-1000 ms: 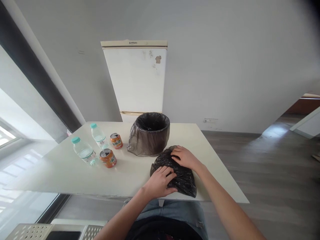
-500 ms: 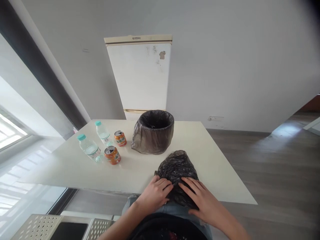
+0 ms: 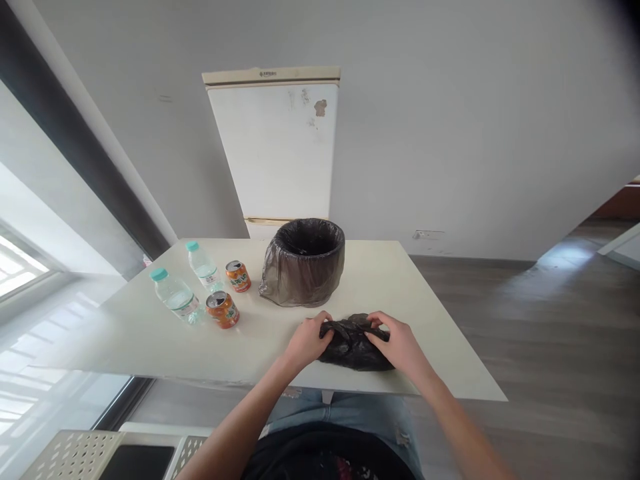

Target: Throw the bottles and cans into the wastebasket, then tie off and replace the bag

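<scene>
A crumpled black plastic bag [image 3: 356,352] lies bunched on the table near its front edge. My left hand [image 3: 309,341] pinches the bag's left end between thumb and fingers. At the right end, my right hand [image 3: 397,339] is closed on the bag's upper fold. Behind the bag stands a round bin [image 3: 306,277] lined with a thin dark plastic bag folded over its rim; the liner hangs loose at the left. Inside the bin it is dark, and I cannot make out the bottom.
Left of the bin stand two orange drink cans [image 3: 223,310] and two clear bottles [image 3: 177,299] with teal caps on the white table [image 3: 260,350]. A white fridge [image 3: 275,147] stands behind the table. A perforated beige surface [image 3: 65,457] with a dark panel is at lower left.
Both hands have moved forward, away from my lap, and gone from lying flat on the bag to gripping its ends. The bag is now folded into a shorter, wider bundle on the table.
</scene>
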`<state>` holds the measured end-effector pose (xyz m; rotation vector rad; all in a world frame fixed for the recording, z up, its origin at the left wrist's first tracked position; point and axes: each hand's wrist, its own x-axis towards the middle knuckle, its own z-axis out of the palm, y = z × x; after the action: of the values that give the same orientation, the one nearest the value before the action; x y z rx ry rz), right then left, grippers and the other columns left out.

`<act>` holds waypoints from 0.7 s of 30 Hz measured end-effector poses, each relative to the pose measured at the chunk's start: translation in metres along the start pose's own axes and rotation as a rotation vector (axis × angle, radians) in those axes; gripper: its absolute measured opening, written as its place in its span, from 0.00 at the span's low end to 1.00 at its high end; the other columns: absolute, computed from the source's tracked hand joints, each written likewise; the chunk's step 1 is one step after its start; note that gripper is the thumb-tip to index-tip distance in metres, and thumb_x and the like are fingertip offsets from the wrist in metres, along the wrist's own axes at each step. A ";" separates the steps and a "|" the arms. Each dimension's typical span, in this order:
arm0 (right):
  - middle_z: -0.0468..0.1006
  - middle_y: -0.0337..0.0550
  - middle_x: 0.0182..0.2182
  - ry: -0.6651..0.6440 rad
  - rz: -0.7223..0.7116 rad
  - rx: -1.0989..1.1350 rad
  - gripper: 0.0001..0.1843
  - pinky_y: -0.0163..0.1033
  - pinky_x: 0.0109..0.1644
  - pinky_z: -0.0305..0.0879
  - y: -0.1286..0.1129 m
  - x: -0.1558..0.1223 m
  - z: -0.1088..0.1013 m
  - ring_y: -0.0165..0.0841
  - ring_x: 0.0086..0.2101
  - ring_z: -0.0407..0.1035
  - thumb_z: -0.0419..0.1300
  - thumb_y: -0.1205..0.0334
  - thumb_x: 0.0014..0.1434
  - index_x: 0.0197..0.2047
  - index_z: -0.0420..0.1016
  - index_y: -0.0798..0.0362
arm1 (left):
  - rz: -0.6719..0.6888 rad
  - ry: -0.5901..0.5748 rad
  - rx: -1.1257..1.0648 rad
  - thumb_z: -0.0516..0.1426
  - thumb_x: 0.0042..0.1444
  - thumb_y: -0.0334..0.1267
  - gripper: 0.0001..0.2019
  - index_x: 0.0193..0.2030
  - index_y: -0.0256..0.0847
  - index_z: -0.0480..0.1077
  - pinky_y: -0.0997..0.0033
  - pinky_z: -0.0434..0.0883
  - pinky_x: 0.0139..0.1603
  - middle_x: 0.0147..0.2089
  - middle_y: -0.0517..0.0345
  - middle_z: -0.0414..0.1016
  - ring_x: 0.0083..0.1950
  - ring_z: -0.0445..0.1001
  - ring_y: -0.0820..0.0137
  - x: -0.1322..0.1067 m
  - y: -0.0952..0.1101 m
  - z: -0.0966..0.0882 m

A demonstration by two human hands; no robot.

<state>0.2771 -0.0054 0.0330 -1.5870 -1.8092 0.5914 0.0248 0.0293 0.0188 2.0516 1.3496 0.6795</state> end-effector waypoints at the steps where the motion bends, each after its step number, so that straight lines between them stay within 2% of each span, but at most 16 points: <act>1: 0.81 0.45 0.40 0.022 -0.007 -0.039 0.11 0.45 0.46 0.75 0.003 0.006 0.004 0.42 0.41 0.78 0.62 0.54 0.62 0.46 0.76 0.47 | 0.003 0.021 0.039 0.57 0.61 0.32 0.11 0.49 0.47 0.74 0.64 0.73 0.46 0.38 0.58 0.81 0.43 0.80 0.59 0.006 -0.004 0.004; 4: 0.78 0.44 0.40 0.057 -0.026 -0.094 0.08 0.45 0.49 0.74 0.012 0.018 0.014 0.40 0.41 0.76 0.62 0.59 0.59 0.43 0.76 0.48 | 0.055 0.088 0.103 0.59 0.56 0.27 0.14 0.48 0.45 0.74 0.58 0.72 0.56 0.47 0.52 0.80 0.53 0.77 0.55 0.016 -0.015 0.017; 6: 0.77 0.44 0.42 0.027 -0.035 -0.058 0.08 0.46 0.52 0.73 0.015 0.020 0.013 0.40 0.42 0.76 0.63 0.60 0.58 0.42 0.76 0.49 | 0.089 0.120 0.103 0.59 0.54 0.25 0.17 0.49 0.43 0.73 0.56 0.70 0.61 0.50 0.50 0.78 0.57 0.74 0.55 0.019 -0.021 0.023; 9: 0.78 0.46 0.49 -0.048 -0.073 0.061 0.15 0.45 0.53 0.75 0.015 0.016 0.001 0.41 0.49 0.76 0.65 0.55 0.62 0.52 0.75 0.46 | 0.134 0.162 0.051 0.59 0.54 0.24 0.19 0.52 0.43 0.71 0.55 0.71 0.60 0.51 0.51 0.77 0.57 0.75 0.57 0.019 -0.023 0.024; 11: 0.76 0.48 0.53 0.031 -0.136 0.076 0.17 0.46 0.53 0.76 0.013 0.008 -0.008 0.42 0.53 0.74 0.63 0.51 0.66 0.56 0.73 0.45 | 0.150 0.214 0.001 0.60 0.58 0.26 0.17 0.52 0.43 0.70 0.56 0.72 0.59 0.52 0.51 0.76 0.56 0.75 0.58 0.015 -0.020 0.019; 13: 0.77 0.50 0.52 0.151 -0.260 -0.008 0.12 0.49 0.55 0.75 0.011 -0.002 -0.013 0.44 0.53 0.74 0.60 0.52 0.70 0.53 0.75 0.47 | 0.178 0.298 -0.006 0.60 0.62 0.31 0.14 0.54 0.43 0.69 0.55 0.73 0.60 0.53 0.51 0.75 0.57 0.75 0.59 0.007 -0.014 0.011; 14: 0.77 0.51 0.51 0.165 -0.346 -0.071 0.10 0.52 0.57 0.74 0.010 -0.008 -0.012 0.44 0.53 0.74 0.60 0.54 0.70 0.51 0.76 0.48 | 0.209 0.323 0.017 0.59 0.64 0.33 0.12 0.54 0.43 0.69 0.54 0.72 0.60 0.54 0.50 0.75 0.58 0.74 0.58 0.001 -0.011 0.007; 15: 0.78 0.52 0.51 0.139 -0.434 -0.139 0.09 0.54 0.59 0.73 0.010 -0.013 -0.010 0.45 0.53 0.74 0.59 0.55 0.71 0.49 0.77 0.48 | 0.258 0.321 0.058 0.58 0.66 0.34 0.11 0.54 0.44 0.69 0.54 0.72 0.61 0.55 0.50 0.75 0.59 0.74 0.58 -0.005 -0.007 0.004; 17: 0.78 0.53 0.54 0.025 -0.570 -0.260 0.11 0.56 0.62 0.71 0.012 -0.023 -0.002 0.47 0.55 0.73 0.60 0.56 0.71 0.53 0.78 0.49 | 0.379 0.244 0.175 0.56 0.69 0.35 0.12 0.57 0.44 0.70 0.52 0.70 0.65 0.60 0.48 0.74 0.63 0.72 0.57 -0.018 0.000 0.003; 19: 0.76 0.54 0.61 -0.046 -0.606 -0.355 0.18 0.59 0.65 0.69 0.017 -0.029 0.009 0.49 0.60 0.70 0.60 0.54 0.71 0.60 0.76 0.50 | 0.472 0.131 0.300 0.54 0.70 0.36 0.17 0.64 0.42 0.68 0.50 0.65 0.71 0.69 0.46 0.70 0.71 0.67 0.55 -0.026 0.004 0.010; 21: 0.73 0.55 0.65 -0.070 -0.569 -0.418 0.24 0.60 0.66 0.68 0.024 -0.030 0.020 0.51 0.63 0.68 0.58 0.53 0.72 0.67 0.73 0.52 | 0.509 0.044 0.409 0.53 0.72 0.40 0.25 0.73 0.37 0.60 0.46 0.58 0.76 0.77 0.42 0.60 0.78 0.56 0.52 -0.029 0.004 0.023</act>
<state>0.2810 -0.0293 -0.0030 -1.2012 -2.4145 0.0015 0.0329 -0.0032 0.0029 2.7715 1.0514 0.6996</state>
